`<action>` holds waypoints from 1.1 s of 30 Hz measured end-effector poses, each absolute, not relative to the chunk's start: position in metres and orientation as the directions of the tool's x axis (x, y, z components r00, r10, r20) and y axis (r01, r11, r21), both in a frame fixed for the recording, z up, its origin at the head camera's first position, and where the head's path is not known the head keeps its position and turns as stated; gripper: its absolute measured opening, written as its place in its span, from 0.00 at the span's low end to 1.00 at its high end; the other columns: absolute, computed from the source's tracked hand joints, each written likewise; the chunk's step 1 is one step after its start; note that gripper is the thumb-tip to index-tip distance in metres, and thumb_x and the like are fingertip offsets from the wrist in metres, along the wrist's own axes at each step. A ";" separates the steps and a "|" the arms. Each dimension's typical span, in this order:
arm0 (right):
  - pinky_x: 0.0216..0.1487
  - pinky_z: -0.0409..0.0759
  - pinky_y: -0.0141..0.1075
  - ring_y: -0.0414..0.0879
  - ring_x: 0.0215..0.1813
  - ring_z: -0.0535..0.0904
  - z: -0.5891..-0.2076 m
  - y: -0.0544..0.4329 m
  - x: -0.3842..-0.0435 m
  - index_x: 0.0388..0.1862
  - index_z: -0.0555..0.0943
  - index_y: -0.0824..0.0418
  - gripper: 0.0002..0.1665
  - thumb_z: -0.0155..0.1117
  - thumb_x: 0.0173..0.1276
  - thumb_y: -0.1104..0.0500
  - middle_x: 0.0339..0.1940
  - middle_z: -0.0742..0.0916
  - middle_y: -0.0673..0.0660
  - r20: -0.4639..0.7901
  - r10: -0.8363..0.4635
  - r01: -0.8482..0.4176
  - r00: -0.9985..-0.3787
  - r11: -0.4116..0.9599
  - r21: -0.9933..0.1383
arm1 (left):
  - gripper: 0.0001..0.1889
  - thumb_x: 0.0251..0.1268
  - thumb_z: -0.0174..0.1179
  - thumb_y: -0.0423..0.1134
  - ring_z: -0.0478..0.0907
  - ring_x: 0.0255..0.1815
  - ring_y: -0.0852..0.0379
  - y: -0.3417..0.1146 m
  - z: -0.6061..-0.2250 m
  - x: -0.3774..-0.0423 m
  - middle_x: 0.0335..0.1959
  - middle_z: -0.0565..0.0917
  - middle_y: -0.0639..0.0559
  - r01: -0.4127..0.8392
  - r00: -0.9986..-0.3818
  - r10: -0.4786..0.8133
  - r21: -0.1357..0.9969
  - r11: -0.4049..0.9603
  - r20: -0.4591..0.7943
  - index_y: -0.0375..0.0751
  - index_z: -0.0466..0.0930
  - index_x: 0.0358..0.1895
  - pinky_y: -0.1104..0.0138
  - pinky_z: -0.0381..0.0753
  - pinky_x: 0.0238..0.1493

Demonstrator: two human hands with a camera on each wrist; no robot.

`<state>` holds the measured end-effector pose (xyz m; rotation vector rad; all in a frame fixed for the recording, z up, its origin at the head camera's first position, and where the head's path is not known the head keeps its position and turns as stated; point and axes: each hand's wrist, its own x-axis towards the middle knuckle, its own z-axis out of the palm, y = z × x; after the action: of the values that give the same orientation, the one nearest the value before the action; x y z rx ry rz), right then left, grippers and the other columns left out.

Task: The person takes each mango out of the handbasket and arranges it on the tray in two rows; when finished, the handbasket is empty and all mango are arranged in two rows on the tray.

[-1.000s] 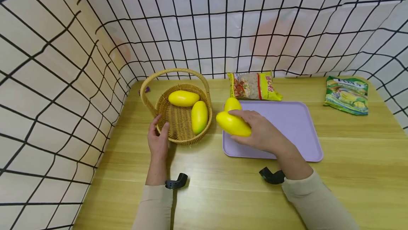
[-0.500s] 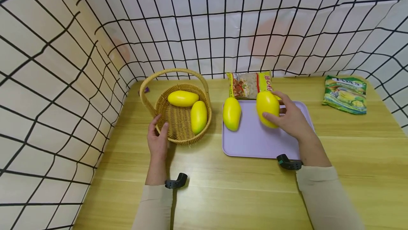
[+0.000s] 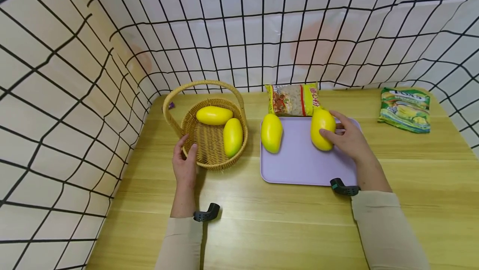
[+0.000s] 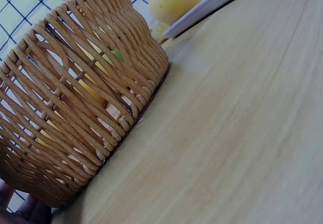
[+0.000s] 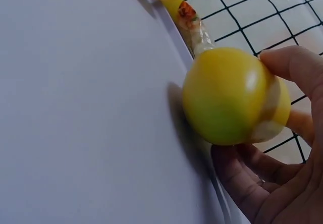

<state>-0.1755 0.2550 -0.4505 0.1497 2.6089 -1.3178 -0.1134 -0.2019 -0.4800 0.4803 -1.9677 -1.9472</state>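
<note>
In the head view a yellow mango [image 3: 322, 131] with a greenish end [image 5: 222, 118] is at the right part of a lilac tray [image 3: 295, 170]. My right hand [image 3: 348, 139] grips it from its right side, thumb and fingers on opposite sides. A second mango [image 3: 271, 133] lies lengthwise at the tray's left edge. Two more, a far mango [image 3: 214, 115] and a right-hand mango [image 3: 233, 137], lie inside a wicker basket [image 3: 209, 164] with an arched handle. My left hand [image 3: 185, 166] rests against the basket's near left side, its fingers [image 4: 33, 211] partly cut off in the left wrist view.
Behind the tray lies a yellow-red food packet [image 3: 292, 100]. A green packet [image 3: 405, 110] is at the far right of the wooden table [image 3: 262, 228]. Beyond the basket's handle sits a small purple item [image 3: 171, 105]. Black wire grid [image 3: 254, 33] walls line the back and sides.
My right hand has carried the mango from over the tray's left side to its right part, turning it lengthwise and lowering it. The left hand and basket have stayed put.
</note>
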 end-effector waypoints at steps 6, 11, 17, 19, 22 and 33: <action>0.62 0.72 0.59 0.69 0.67 0.66 -0.451 0.257 -0.175 0.85 0.49 0.42 0.55 0.63 0.67 0.30 0.73 0.67 0.74 -0.271 -0.014 0.208 -0.963 0.601 -0.772 | 0.24 0.73 0.59 0.38 0.63 0.76 0.52 -0.202 -0.481 -0.113 0.77 0.67 0.49 -0.019 -0.889 -0.458 1.000 0.010 -0.013 0.47 0.73 0.70 0.58 0.65 0.74; 0.59 0.74 0.53 0.68 0.65 0.69 -0.449 0.260 -0.173 0.85 0.50 0.45 0.54 0.61 0.69 0.30 0.71 0.69 0.74 -0.274 -0.026 0.200 -0.961 0.617 -0.761 | 0.23 0.73 0.59 0.38 0.64 0.75 0.52 -0.202 -0.480 -0.113 0.77 0.67 0.49 -0.017 -0.888 -0.460 1.000 0.016 -0.008 0.47 0.73 0.70 0.60 0.65 0.72; 0.57 0.78 0.47 0.65 0.63 0.72 -0.450 0.264 -0.172 0.85 0.50 0.46 0.54 0.59 0.70 0.29 0.71 0.70 0.73 -0.298 -0.045 0.210 -0.954 0.609 -0.765 | 0.23 0.73 0.59 0.38 0.64 0.76 0.52 -0.201 -0.480 -0.113 0.77 0.67 0.50 -0.013 -0.888 -0.459 1.000 0.020 -0.003 0.47 0.74 0.70 0.60 0.65 0.72; 0.57 0.77 0.45 0.64 0.62 0.72 -0.450 0.265 -0.172 0.85 0.50 0.46 0.53 0.58 0.70 0.29 0.71 0.69 0.73 -0.305 -0.050 0.213 -0.951 0.607 -0.766 | 0.23 0.73 0.59 0.38 0.64 0.76 0.53 -0.201 -0.480 -0.114 0.77 0.67 0.50 -0.017 -0.887 -0.461 1.000 0.023 -0.004 0.47 0.74 0.70 0.59 0.65 0.72; 0.57 0.76 0.45 0.64 0.62 0.72 -0.450 0.266 -0.173 0.85 0.51 0.47 0.52 0.57 0.72 0.30 0.71 0.69 0.73 -0.300 -0.052 0.207 -0.953 0.608 -0.766 | 0.23 0.73 0.59 0.39 0.63 0.76 0.53 -0.201 -0.480 -0.113 0.77 0.67 0.51 -0.020 -0.888 -0.461 0.999 0.027 -0.005 0.48 0.74 0.70 0.58 0.64 0.73; 0.63 0.74 0.60 0.69 0.66 0.67 -0.447 0.267 -0.173 0.86 0.48 0.50 0.56 0.56 0.70 0.27 0.75 0.64 0.75 -0.321 -0.040 0.225 -0.946 0.631 -0.743 | 0.23 0.74 0.59 0.38 0.66 0.73 0.53 -0.202 -0.480 -0.114 0.76 0.68 0.50 -0.016 -0.886 -0.464 1.000 0.010 -0.009 0.47 0.73 0.70 0.67 0.67 0.66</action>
<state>-0.1727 0.2665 -0.4466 0.1489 2.5476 -1.2220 -0.1139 -0.2017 -0.4803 0.4944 -1.9708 -1.9433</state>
